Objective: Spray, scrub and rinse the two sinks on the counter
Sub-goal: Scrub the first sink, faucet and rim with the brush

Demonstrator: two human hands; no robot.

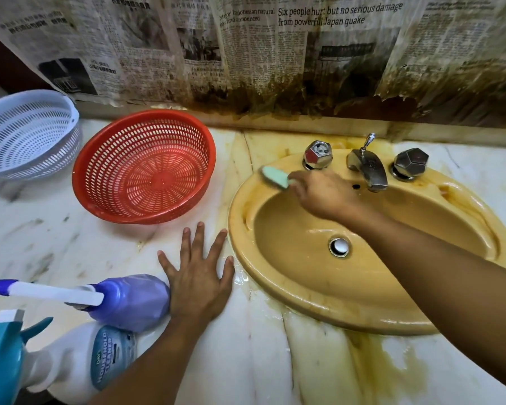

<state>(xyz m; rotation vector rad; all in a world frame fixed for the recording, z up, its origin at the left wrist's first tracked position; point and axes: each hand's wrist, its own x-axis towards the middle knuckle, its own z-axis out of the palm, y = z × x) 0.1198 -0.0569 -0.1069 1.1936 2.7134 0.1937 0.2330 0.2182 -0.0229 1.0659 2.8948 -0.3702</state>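
Sink: one in view, the second not shown; one green scrub pad lies on its back-left rim, just beside the left tap handle, long axis running up-left from the right hand, whose fingers curl round its near end; left hand, farther off, rests flat on the counter, fingers spread wide. We count two tap handles, one spout, one red basket, one white basket, one purple bottle, one spray cleaner.
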